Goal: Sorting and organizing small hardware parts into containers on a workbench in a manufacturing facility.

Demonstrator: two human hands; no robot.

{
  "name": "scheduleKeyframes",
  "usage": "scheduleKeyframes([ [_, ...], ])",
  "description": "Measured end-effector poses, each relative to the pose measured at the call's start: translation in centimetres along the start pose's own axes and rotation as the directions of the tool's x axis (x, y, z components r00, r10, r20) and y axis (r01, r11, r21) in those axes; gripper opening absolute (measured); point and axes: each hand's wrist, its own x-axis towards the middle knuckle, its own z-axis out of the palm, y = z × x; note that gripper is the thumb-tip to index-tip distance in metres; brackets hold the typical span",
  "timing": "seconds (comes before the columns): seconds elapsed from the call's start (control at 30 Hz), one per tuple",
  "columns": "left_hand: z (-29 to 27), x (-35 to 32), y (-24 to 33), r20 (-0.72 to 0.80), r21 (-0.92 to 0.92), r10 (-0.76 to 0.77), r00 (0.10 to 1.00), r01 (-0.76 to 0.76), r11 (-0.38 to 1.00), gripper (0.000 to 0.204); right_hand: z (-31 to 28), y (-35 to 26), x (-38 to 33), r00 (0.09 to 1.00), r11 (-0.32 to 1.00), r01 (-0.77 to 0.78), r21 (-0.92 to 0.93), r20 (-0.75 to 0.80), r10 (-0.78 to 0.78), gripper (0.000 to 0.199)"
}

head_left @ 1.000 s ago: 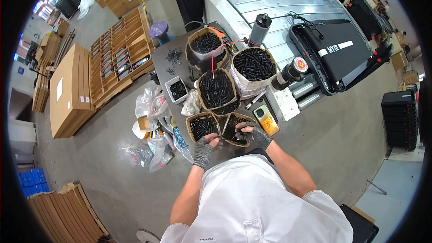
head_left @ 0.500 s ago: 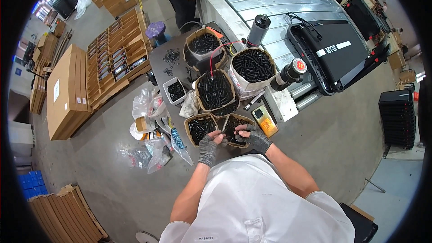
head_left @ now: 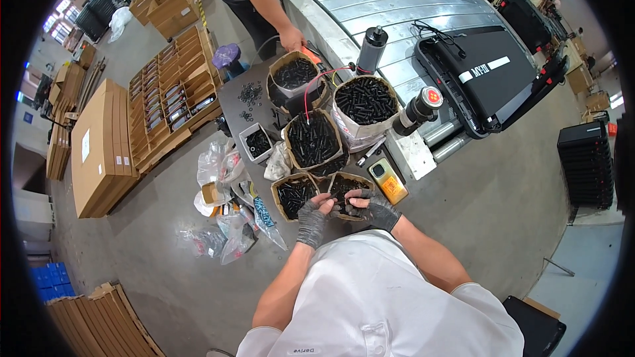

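1. Since the earlier frames, both gloved hands have drawn together over the small boxes at frame centre.
2. The left hand (head_left: 312, 217) is cupped, fingers loosely curled; its contents cannot be made out.
3. The right hand (head_left: 374, 205) rests, fingers curled, on the right-hand box of black screws (head_left: 345, 187).
4. The neighbouring box of screws (head_left: 295, 193) sits just left of it.

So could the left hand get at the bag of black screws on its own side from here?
Probably yes. The left hand hovers at the edge of that bag of black screws, whose top is open, and nothing lies between them; the right hand is over the neighbouring bag.
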Motion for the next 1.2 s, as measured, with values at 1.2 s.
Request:
scheduleKeyframes([
  [1.2,2.7,-1.2,0.8,-0.053,0.329,0.403,0.914,-0.366,0.871,0.022,0.8,2.2,1.1,0.885,0.748,0.343,-0.568,-0.072,-0.46,0.026],
])
